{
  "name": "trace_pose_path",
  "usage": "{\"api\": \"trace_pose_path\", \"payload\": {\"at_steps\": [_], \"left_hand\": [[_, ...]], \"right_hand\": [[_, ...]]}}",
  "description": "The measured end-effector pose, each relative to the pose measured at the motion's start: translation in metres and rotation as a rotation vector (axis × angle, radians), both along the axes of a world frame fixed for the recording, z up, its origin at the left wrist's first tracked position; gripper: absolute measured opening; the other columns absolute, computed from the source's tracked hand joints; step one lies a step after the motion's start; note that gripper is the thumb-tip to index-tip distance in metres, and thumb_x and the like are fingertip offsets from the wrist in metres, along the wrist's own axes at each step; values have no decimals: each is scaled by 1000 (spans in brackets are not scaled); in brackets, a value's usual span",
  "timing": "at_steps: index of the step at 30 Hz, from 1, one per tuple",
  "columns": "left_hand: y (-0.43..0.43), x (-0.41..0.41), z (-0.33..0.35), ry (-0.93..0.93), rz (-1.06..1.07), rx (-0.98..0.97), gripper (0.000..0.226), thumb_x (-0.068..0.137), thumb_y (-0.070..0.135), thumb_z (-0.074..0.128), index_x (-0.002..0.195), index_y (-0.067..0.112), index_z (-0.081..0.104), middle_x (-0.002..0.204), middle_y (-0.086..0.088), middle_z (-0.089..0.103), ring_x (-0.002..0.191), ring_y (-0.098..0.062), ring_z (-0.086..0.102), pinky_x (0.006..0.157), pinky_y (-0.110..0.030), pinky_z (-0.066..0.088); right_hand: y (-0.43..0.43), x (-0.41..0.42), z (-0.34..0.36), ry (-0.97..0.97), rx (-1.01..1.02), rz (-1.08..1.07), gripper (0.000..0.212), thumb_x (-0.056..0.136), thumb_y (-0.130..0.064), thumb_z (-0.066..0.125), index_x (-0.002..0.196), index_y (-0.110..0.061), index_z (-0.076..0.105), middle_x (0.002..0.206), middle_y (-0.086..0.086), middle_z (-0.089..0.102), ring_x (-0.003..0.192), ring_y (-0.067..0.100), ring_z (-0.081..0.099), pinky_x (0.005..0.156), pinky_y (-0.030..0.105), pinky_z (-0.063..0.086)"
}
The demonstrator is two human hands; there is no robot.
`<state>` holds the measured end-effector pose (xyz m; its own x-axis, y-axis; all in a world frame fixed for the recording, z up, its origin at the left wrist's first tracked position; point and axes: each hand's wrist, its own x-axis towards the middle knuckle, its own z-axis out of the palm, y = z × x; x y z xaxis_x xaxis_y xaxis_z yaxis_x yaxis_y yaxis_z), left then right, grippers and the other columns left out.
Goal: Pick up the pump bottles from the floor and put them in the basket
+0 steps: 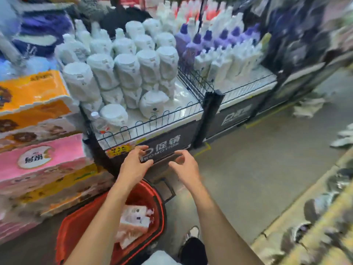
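Fingers (142, 151) of both hands are loosely curled and a little apart, pinching nothing. The left hand (133, 166) and right hand (186, 166) hang side by side in the air just below the middle of the view, apart from each other and in front of the stand's dark sign (166, 144). Empty and half-cupped like that, they look ready for a next grab rather than carrying anything. Pump bottles (133, 219) lie on their sides in the basket (161, 213) at 6 o'clock, under the left forearm. They are pale pink-white smooth plastic, piled loosely as dropped-in goods would be. The basket is red plastic with a rounded rim and stands on the floor (257, 169), a grey, smooth, faintly glossy surface running out to 3 o'clock. No bottle shows on that floor, so any that remain must be out of view. At 12 o'clock white wrapped packs (126, 71) stand fenced by thin black wire.
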<state>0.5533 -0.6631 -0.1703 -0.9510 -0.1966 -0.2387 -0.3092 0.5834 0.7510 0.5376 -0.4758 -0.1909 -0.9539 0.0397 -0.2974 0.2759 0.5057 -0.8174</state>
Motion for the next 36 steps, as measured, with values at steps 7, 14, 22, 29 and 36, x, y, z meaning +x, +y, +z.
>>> {"api": "trace_pose_path", "payload": {"at_steps": [7, 14, 22, 29, 36], "left_hand": [[162, -40, 34, 65, -330, 65, 50, 91, 27, 70, 137, 30, 51, 127, 4, 58, 114, -16, 57, 101, -38, 46], [294, -54, 41, 1, -527, 169, 47, 92, 22, 71, 134, 28, 52, 124, 1, 58, 111, -18, 58, 90, -30, 45], [363, -80, 33, -59, -631, 202, 44, 89, 31, 74, 124, 44, 51, 118, 8, 62, 109, -14, 62, 99, -41, 51], [429, -139, 42, -99, -672, 380, 41, 88, 23, 76, 123, 35, 58, 110, 6, 67, 103, -11, 64, 85, -26, 49], [491, -234, 60, -142, -740, 478, 43, 88, 23, 75, 128, 31, 60, 113, 4, 69, 106, -13, 65, 92, -33, 50]], "right_hand": [[168, 1, 32, 93, -102, -400, 32, 86, -25, 74, 114, -33, 61, 102, -7, 63, 92, 15, 64, 80, 30, 51], [300, 22, 46, 182, -95, -679, 29, 86, -18, 74, 107, -32, 61, 94, -5, 63, 77, 8, 58, 76, 28, 46], [365, 44, 26, 161, -148, -827, 27, 89, -17, 74, 110, -30, 64, 92, -7, 62, 74, 7, 59, 75, 29, 48], [415, 2, 34, 156, -178, -946, 26, 91, -19, 72, 114, -29, 64, 97, -8, 64, 85, 12, 62, 72, 24, 46], [456, -67, 57, 207, -300, -1038, 26, 94, -11, 67, 115, -25, 63, 99, 5, 66, 75, 17, 57, 66, 30, 49]]}}
